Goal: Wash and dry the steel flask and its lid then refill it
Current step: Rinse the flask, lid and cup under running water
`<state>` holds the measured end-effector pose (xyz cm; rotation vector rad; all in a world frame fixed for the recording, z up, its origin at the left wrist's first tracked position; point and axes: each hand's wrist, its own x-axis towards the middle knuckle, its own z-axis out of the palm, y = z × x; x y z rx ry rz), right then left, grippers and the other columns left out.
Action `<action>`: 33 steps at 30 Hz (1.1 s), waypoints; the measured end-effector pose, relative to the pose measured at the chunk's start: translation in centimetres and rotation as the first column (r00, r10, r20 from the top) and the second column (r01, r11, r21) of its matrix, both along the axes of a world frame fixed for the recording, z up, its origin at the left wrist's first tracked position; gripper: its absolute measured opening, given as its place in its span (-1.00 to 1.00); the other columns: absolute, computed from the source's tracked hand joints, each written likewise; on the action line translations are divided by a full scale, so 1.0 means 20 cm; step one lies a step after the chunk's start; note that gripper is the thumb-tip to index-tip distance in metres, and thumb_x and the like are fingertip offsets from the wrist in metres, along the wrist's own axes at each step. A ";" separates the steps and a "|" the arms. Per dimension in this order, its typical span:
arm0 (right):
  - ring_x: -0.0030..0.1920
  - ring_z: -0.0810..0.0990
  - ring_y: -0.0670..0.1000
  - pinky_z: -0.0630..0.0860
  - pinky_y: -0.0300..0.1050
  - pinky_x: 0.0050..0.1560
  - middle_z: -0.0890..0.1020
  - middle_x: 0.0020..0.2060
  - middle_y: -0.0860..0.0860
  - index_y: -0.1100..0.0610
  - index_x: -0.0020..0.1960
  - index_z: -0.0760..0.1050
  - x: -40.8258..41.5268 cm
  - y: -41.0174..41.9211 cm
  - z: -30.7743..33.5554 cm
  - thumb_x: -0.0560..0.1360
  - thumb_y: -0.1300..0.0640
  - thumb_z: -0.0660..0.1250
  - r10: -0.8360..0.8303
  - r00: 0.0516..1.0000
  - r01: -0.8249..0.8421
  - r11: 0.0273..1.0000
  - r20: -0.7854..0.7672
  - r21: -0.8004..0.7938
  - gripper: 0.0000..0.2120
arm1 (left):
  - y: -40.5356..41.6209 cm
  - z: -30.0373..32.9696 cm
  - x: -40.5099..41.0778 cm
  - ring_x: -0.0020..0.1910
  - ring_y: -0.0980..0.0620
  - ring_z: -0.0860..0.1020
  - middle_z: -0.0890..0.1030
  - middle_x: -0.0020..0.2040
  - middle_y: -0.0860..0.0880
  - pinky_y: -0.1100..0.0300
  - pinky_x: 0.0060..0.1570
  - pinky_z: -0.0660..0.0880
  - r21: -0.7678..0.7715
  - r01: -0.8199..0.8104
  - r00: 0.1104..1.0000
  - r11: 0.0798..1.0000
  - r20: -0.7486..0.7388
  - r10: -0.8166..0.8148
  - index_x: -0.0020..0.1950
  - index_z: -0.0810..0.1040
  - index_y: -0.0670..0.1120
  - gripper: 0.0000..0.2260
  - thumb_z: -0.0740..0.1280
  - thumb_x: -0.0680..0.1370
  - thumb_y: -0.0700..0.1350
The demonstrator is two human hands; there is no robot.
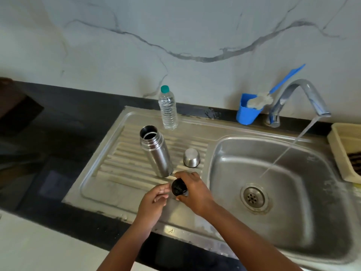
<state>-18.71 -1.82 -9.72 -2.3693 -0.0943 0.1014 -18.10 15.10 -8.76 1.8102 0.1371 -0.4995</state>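
The steel flask [156,151] stands upright and open-mouthed on the ribbed drainboard [109,184]. Its steel cap cup [191,157] rests upside down just to the right of it. My right hand [193,189] grips the black inner stopper lid [178,187] over the drainboard's front edge, in front of the flask. My left hand [154,200] is beside it, fingertips touching or almost touching the stopper's left side, fingers loosely curled and holding nothing itself.
Water runs from the tap [304,96] into the sink basin [277,220]. A clear water bottle [168,109] with a teal cap stands behind the flask. A blue cup [247,112] holds a bottle brush [261,99]. A beige tray [340,151] sits at the right.
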 end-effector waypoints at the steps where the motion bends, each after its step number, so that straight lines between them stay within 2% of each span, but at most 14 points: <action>1: 0.32 0.35 0.03 0.30 -0.24 0.25 0.51 0.30 -0.02 0.03 0.42 0.37 0.00 0.01 -0.01 0.40 0.18 0.52 0.002 1.000 -0.002 1.000 0.004 -0.006 -0.35 | 0.00 0.00 0.00 0.15 0.08 0.60 0.66 0.10 0.09 0.11 0.23 0.51 0.006 0.011 1.000 1.000 0.003 -0.011 0.11 0.60 0.08 -0.59 0.22 0.58 -0.42; 3: 0.31 0.36 0.05 0.33 -0.19 0.31 0.51 0.30 -0.01 0.04 0.42 0.37 0.01 0.02 -0.02 0.39 0.17 0.52 0.016 1.000 -0.016 1.000 0.015 -0.011 -0.35 | 0.00 0.00 -0.01 0.16 0.12 0.58 0.64 0.12 0.13 0.16 0.25 0.49 0.038 0.038 0.999 0.999 0.024 -0.039 0.11 0.57 0.14 -0.58 0.22 0.58 -0.40; 6: 0.29 0.32 0.02 0.29 -0.21 0.31 0.44 0.32 -0.04 0.00 0.43 0.35 0.02 0.02 -0.02 0.35 0.09 0.55 0.029 0.999 -0.029 1.000 0.022 0.002 -0.29 | -0.01 0.01 -0.02 0.24 0.20 0.50 0.51 0.20 0.20 0.41 0.13 0.40 0.135 0.090 0.984 0.987 0.139 -0.109 0.19 0.50 0.18 -0.57 0.27 0.57 -0.37; 8: 0.28 0.31 -0.05 0.26 -0.23 0.29 0.41 0.32 -0.08 -0.02 0.41 0.35 0.03 0.00 -0.01 0.37 0.02 0.53 -0.019 0.999 0.016 0.998 0.044 0.063 -0.33 | -0.03 0.02 0.00 0.27 0.23 0.47 0.48 0.25 0.19 0.42 0.19 0.37 0.168 0.125 0.953 0.978 0.254 -0.165 0.25 0.48 0.18 -0.55 0.30 0.56 -0.35; 10: 0.27 0.33 -0.08 0.30 -0.19 0.30 0.43 0.29 -0.10 -0.03 0.38 0.38 0.04 -0.02 0.02 0.46 0.00 0.45 -0.094 0.993 0.083 0.986 0.074 0.148 -0.47 | -0.06 0.05 0.03 0.29 0.25 0.47 0.48 0.30 0.17 0.36 0.29 0.38 0.168 0.183 0.920 0.969 0.318 -0.229 0.31 0.46 0.18 -0.53 0.30 0.57 -0.35; 12: 0.25 0.41 -0.01 0.38 -0.10 0.29 0.47 0.23 -0.07 0.01 0.33 0.43 0.06 -0.06 0.03 0.51 0.07 0.40 -0.179 0.976 0.155 0.971 0.125 0.180 -0.59 | -0.10 0.08 0.09 0.34 0.28 0.43 0.47 0.35 0.18 0.34 0.35 0.34 0.143 0.249 0.911 0.958 0.302 -0.282 0.37 0.43 0.16 -0.50 0.28 0.57 -0.35; 14: 0.18 0.45 0.06 0.44 -0.03 0.23 0.49 0.18 -0.02 0.08 0.29 0.48 0.10 -0.10 0.03 0.47 0.20 0.39 -0.257 0.952 0.234 0.961 0.165 0.144 -0.61 | -0.16 0.09 0.15 0.41 0.28 0.37 0.42 0.42 0.16 0.32 0.40 0.26 0.125 0.309 0.910 0.943 0.251 -0.332 0.43 0.38 0.17 -0.45 0.24 0.57 -0.35; 17: 0.25 0.41 0.11 0.39 -0.10 0.25 0.43 0.26 0.03 0.08 0.37 0.42 0.18 -0.16 0.05 0.42 0.27 0.41 -0.284 0.954 0.282 0.959 0.098 0.029 -0.46 | -0.28 0.10 0.24 0.48 0.17 0.30 0.31 0.53 0.09 0.32 0.35 0.23 0.171 0.343 0.915 0.924 0.163 -0.370 0.53 0.27 0.13 -0.43 0.22 0.59 -0.31; 21: 0.37 0.28 0.14 0.28 -0.07 0.38 0.27 0.42 0.06 0.05 0.53 0.16 0.30 -0.20 0.04 0.45 0.16 0.43 -0.238 0.970 0.229 0.964 -0.055 -0.132 -0.26 | -0.41 0.10 0.33 0.50 0.04 0.28 0.24 0.55 0.02 0.33 0.27 0.17 0.266 0.316 0.932 0.911 0.091 -0.350 0.60 0.17 -0.02 -0.46 0.23 0.64 -0.21; 25: 0.40 0.24 0.15 0.28 0.01 0.43 0.22 0.44 0.07 0.06 0.57 0.09 0.36 -0.21 0.01 0.46 0.13 0.45 -0.233 0.966 0.213 0.963 -0.115 -0.166 -0.20 | -0.46 0.06 0.38 0.41 0.03 0.38 0.35 0.48 -0.02 0.27 0.26 0.29 0.255 0.277 0.951 0.927 0.068 -0.303 0.55 0.27 -0.02 -0.49 0.27 0.61 -0.22; 29: 0.36 0.31 0.15 0.32 -0.02 0.37 0.32 0.41 0.08 0.08 0.52 0.20 0.37 -0.22 -0.03 0.53 0.15 0.34 -0.224 0.970 0.214 0.970 -0.088 -0.111 -0.39 | -0.49 0.06 0.38 0.30 0.06 0.48 0.48 0.35 0.02 0.23 0.21 0.39 0.188 0.226 0.964 0.956 0.096 -0.247 0.44 0.41 0.03 -0.54 0.28 0.57 -0.27; 31: 0.35 0.33 0.14 0.36 -0.03 0.32 0.34 0.39 0.07 0.08 0.50 0.23 0.36 -0.24 -0.03 0.52 0.18 0.34 -0.238 0.969 0.233 0.970 -0.070 -0.075 -0.41 | -0.49 0.08 0.37 0.24 0.09 0.51 0.52 0.29 0.05 0.34 0.11 0.40 0.143 0.217 0.965 0.966 0.118 -0.234 0.39 0.44 0.07 -0.54 0.27 0.55 -0.31; 33: 0.34 0.35 0.12 0.39 -0.03 0.30 0.37 0.36 0.06 0.09 0.48 0.25 0.34 -0.29 -0.02 0.50 0.21 0.37 -0.286 0.957 0.286 0.958 -0.039 -0.023 -0.40 | -0.52 0.10 0.36 0.22 0.17 0.47 0.46 0.29 0.12 0.49 0.00 0.36 0.149 0.231 0.957 0.961 0.141 -0.252 0.43 0.41 0.10 -0.51 0.25 0.56 -0.31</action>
